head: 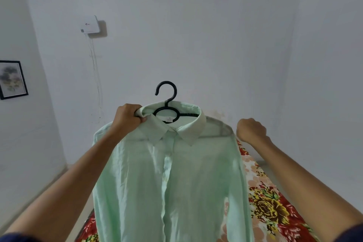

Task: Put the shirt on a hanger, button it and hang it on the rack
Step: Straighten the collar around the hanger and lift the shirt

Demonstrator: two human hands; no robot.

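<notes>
- The mint-green shirt (169,179) is held up in the air on a black plastic hanger (167,104), above a floral bedspread (269,208); the placket appears closed, though individual buttons cannot be made out.
- The left hand (128,117) is curled round the collar edge and the hanger arm beneath it, carrying the load.
- The right hand (250,129) is loosely fisted just beside the shirt's shoulder, with nothing seen in it.
- Judged step: carrying to the rack, which is not in view.
- For a clean hang, the hook should be kept upright and free, and the shoulders seated evenly.
- A small neck label (168,119) is seen; its print is too small to read. Marks on the white wall box (90,25) are likewise illegible.
</notes>
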